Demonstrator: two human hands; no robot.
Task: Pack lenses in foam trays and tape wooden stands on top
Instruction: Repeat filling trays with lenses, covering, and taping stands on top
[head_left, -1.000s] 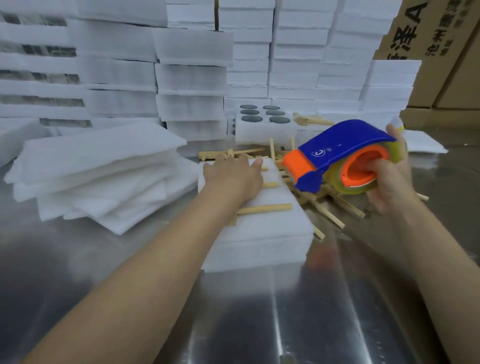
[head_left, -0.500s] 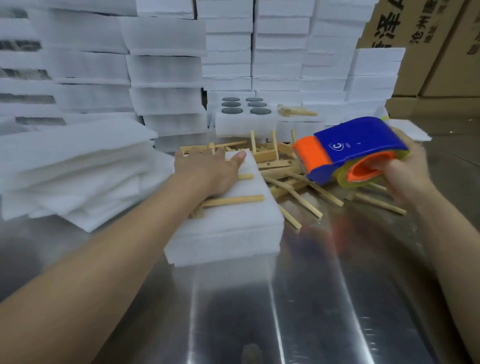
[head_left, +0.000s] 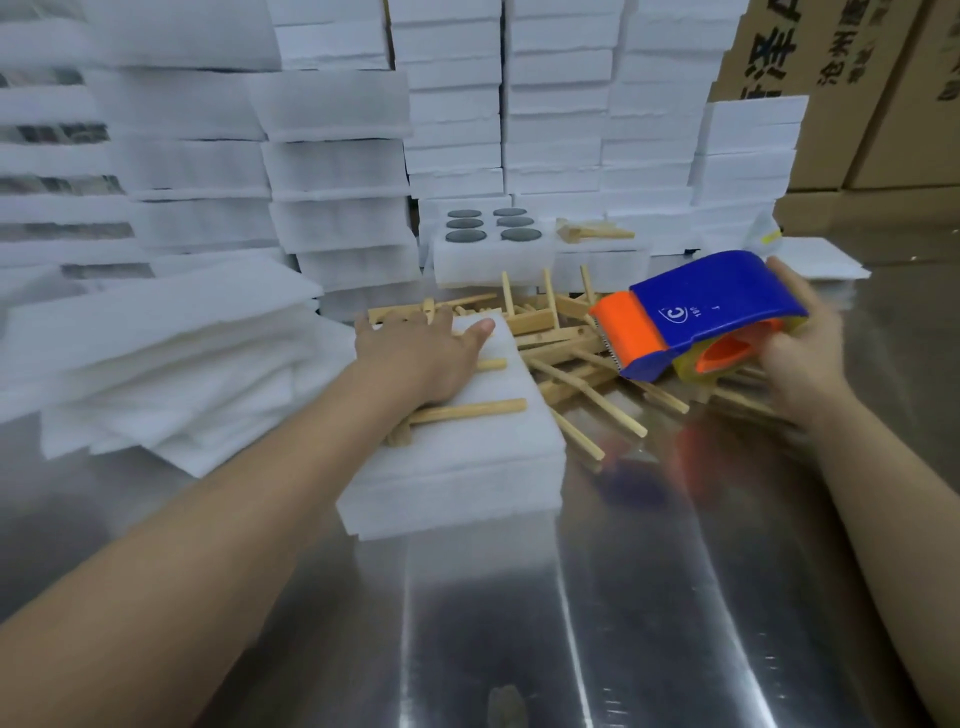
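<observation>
Two hands in view. State of the left hand (head_left: 421, 358): laid flat, fingers straight, pressing down on one wooden stand (head_left: 467, 413) atop one closed foam tray (head_left: 467, 467) at the centre of the metal surface (head_left: 623, 597). State of the right hand (head_left: 800, 358): fingers curled round one tape dispenser (head_left: 717, 306), held in the air to the right of that tray, above the surface. Dispenser housing blue, nose orange with a toothed cutter, one roll of clear tape inside; white circled "C" logo on the blue side (smaller marks beside it too small to read). Between tray and dispenser: one loose pile of wooden stands (head_left: 571, 332), too tangled to count. Behind the pile: one open foam tray (head_left: 488, 270) holding six dark round lenses (head_left: 465, 236), two columns of three, each in its own pocket. Just right of it: one further stand (head_left: 592, 231) lying on a foam block. At left: one slumped heap of thin foam sheets (head_left: 156, 364). Along the back: stacked foam blocks (head_left: 556, 104) in several columns. Top right: at least two cardboard boxes (head_left: 857, 130), dark Chinese print, cut off by the frame edge.
</observation>
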